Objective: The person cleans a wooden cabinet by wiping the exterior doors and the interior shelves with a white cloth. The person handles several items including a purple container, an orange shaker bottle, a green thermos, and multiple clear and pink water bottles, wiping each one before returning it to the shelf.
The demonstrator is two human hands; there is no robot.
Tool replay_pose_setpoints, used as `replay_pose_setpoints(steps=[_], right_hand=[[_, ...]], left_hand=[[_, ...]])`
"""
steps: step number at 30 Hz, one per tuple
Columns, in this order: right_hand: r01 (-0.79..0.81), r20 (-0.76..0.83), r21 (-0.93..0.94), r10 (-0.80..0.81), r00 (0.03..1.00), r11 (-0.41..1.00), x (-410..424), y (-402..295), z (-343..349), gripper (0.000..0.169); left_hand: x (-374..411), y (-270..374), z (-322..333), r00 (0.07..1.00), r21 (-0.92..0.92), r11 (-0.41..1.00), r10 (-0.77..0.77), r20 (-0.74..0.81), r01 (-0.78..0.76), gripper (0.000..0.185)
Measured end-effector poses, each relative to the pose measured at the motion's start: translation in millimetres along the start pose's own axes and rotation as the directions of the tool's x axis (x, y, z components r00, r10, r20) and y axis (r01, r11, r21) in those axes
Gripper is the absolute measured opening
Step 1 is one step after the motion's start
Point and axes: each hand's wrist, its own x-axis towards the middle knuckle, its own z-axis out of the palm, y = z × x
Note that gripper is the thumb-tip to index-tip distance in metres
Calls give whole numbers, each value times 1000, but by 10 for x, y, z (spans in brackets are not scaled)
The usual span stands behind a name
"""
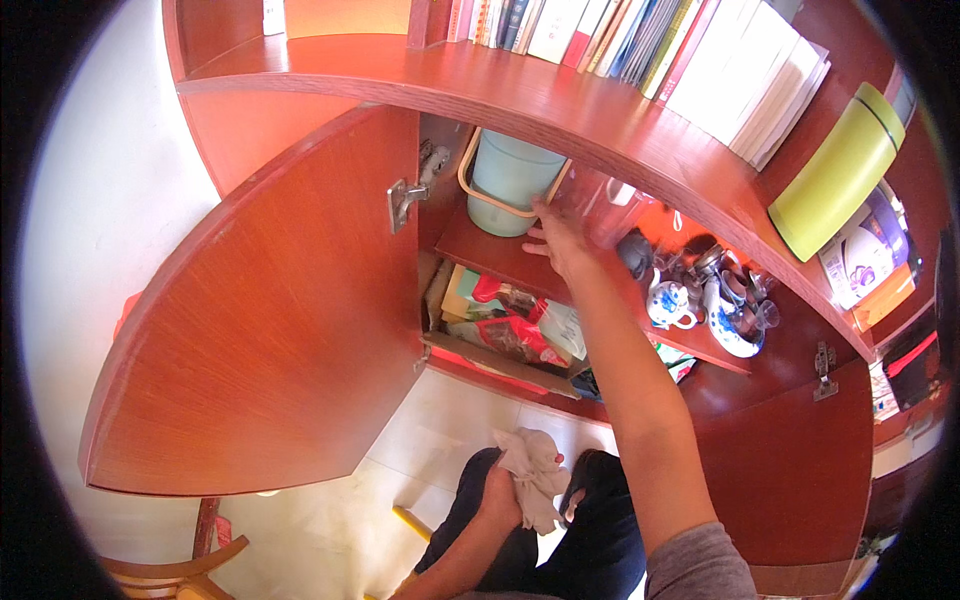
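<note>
My left hand (501, 496) is closed around a crumpled beige cloth (534, 480), low over my knees. My right hand (553, 238) reaches into the cabinet with its fingers apart. It is beside a pale blue plastic bucket (502, 176) with a yellowish handle (480, 193), which stands on the cabinet shelf (480, 244). The index fingertip overlaps the bucket's edge; whether it touches is unclear. To the right of this hand is a clear pinkish plastic container (611, 214), partly hidden under the upper shelf.
Open cabinet doors stand at left (262, 322) and right (780, 465). A blue-and-white teapot (670, 301) and glassware share the shelf. Below is a cardboard box (502, 367) of packets. Above are books (600, 37) and a green flask (840, 172). A wooden chair (180, 570) is at lower left.
</note>
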Motion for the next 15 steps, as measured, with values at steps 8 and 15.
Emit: replay_pose_setpoints(steps=[8, 15], right_hand=[[46, 44, 293, -62, 997, 955, 91, 10, 106, 36], [63, 78, 345, -96, 992, 936, -194, -102, 20, 30]], left_hand=[[-7, 33, 27, 998, 18, 999, -39, -55, 40, 47], [-42, 45, 115, 998, 67, 998, 15, -62, -11, 50]])
